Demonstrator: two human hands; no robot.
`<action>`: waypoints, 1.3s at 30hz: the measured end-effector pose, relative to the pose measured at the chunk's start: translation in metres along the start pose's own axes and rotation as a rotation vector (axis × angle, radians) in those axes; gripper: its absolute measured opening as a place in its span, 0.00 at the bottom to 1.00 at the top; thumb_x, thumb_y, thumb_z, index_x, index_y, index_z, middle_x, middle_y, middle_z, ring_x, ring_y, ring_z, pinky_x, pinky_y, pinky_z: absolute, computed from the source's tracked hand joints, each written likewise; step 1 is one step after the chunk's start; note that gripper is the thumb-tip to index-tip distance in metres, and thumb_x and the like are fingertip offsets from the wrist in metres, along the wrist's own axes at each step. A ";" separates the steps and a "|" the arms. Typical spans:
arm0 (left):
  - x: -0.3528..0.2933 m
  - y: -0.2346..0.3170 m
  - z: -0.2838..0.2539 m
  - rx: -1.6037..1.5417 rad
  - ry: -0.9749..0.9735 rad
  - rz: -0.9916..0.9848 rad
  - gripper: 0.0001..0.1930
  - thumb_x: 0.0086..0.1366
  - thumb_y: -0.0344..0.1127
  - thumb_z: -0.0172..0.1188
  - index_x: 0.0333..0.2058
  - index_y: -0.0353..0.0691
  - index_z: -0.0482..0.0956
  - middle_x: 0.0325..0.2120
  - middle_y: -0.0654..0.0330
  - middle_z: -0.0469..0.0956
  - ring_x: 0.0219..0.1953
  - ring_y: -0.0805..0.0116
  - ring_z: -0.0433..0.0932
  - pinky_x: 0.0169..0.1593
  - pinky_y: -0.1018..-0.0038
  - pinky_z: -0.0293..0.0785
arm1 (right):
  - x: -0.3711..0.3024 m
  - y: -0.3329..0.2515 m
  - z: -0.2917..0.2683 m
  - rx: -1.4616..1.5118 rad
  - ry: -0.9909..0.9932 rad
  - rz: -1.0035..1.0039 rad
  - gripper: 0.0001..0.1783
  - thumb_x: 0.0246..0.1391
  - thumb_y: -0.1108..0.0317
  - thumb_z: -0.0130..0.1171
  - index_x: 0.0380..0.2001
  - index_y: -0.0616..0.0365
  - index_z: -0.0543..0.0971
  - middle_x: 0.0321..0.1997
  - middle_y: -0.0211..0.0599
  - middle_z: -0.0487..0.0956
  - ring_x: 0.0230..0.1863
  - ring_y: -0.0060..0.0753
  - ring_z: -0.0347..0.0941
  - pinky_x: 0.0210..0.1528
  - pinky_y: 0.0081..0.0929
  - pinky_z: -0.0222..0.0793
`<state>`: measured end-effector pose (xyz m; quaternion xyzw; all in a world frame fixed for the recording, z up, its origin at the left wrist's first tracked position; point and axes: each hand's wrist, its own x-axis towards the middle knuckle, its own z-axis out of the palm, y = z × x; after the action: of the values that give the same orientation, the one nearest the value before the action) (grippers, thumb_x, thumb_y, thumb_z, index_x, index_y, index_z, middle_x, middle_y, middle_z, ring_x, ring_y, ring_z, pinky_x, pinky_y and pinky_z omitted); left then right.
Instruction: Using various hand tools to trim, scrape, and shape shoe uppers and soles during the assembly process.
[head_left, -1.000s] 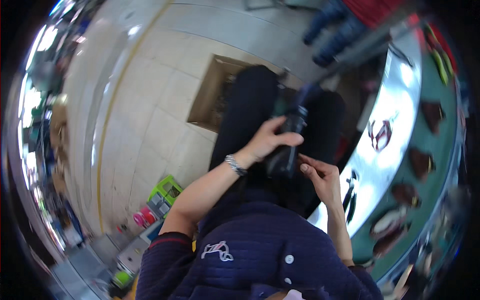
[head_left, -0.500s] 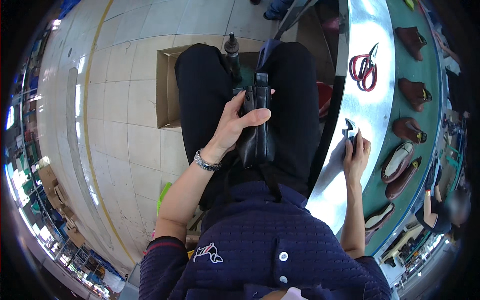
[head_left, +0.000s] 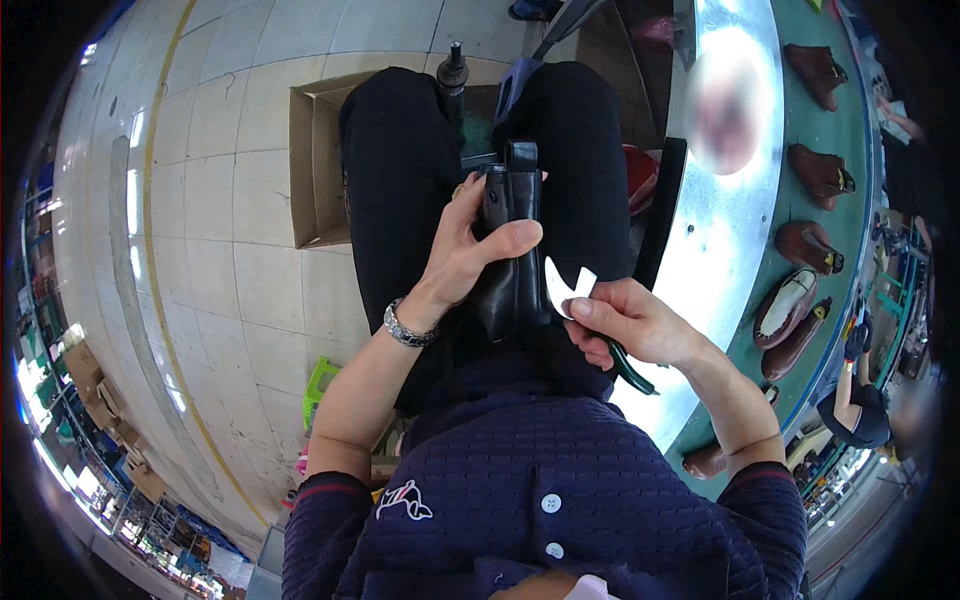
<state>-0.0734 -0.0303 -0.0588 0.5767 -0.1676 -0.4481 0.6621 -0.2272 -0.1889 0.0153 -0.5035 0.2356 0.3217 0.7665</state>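
Note:
My left hand (head_left: 470,245) is closed around a black leather boot (head_left: 515,265) between my thighs, with the thumb laid across its side. A loop of black leather stands up at the boot's top end. Just right of the boot, my right hand (head_left: 630,325) grips what looks like a pair of pincers, with a shiny curved metal head (head_left: 568,290) and a dark green handle (head_left: 632,372). The metal head points toward the boot, close to its side; I cannot tell whether it touches.
A shiny metal bench (head_left: 710,240) runs along my right, bearing a blurred reddish thing (head_left: 725,115). Beyond it, several brown shoes (head_left: 820,180) lie on a green belt (head_left: 760,385). A dark upright tool (head_left: 453,75) rises between my knees. An open cardboard box (head_left: 318,170) stands left.
My right hand has lifted the pincers off the metal bench and brought them left, beside the boot. My left hand still holds the boot in nearly the same place.

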 end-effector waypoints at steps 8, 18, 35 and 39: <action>-0.009 0.005 0.007 0.016 0.019 0.086 0.30 0.49 0.54 0.68 0.48 0.41 0.79 0.37 0.62 0.72 0.44 0.66 0.66 0.53 0.70 0.60 | 0.000 -0.026 0.003 -0.465 -0.034 0.038 0.31 0.67 0.47 0.45 0.16 0.59 0.75 0.12 0.31 0.72 0.14 0.22 0.69 0.20 0.20 0.64; -0.003 0.002 0.007 0.000 0.072 0.032 0.29 0.50 0.52 0.67 0.48 0.42 0.79 0.39 0.61 0.70 0.44 0.66 0.66 0.53 0.71 0.60 | 0.001 -0.067 0.026 -0.939 0.109 0.077 0.28 0.64 0.52 0.51 0.17 0.62 0.79 0.11 0.42 0.73 0.15 0.41 0.74 0.20 0.32 0.68; 0.003 -0.009 0.000 -0.116 -0.018 0.050 0.25 0.64 0.52 0.57 0.51 0.38 0.70 0.36 0.65 0.69 0.37 0.78 0.68 0.44 0.81 0.65 | 0.017 -0.020 0.004 -0.201 0.072 -0.005 0.33 0.65 0.43 0.46 0.15 0.57 0.73 0.11 0.27 0.70 0.14 0.20 0.69 0.21 0.17 0.62; 0.003 -0.005 0.006 -0.179 -0.034 -0.019 0.23 0.64 0.50 0.58 0.49 0.39 0.69 0.36 0.65 0.66 0.39 0.76 0.65 0.48 0.78 0.63 | 0.019 -0.022 -0.010 -0.179 -0.056 0.026 0.34 0.65 0.43 0.46 0.12 0.57 0.72 0.10 0.27 0.70 0.12 0.19 0.68 0.19 0.18 0.63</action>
<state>-0.0782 -0.0361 -0.0623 0.5091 -0.1325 -0.4771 0.7040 -0.1983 -0.1995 0.0121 -0.5576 0.1913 0.3653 0.7204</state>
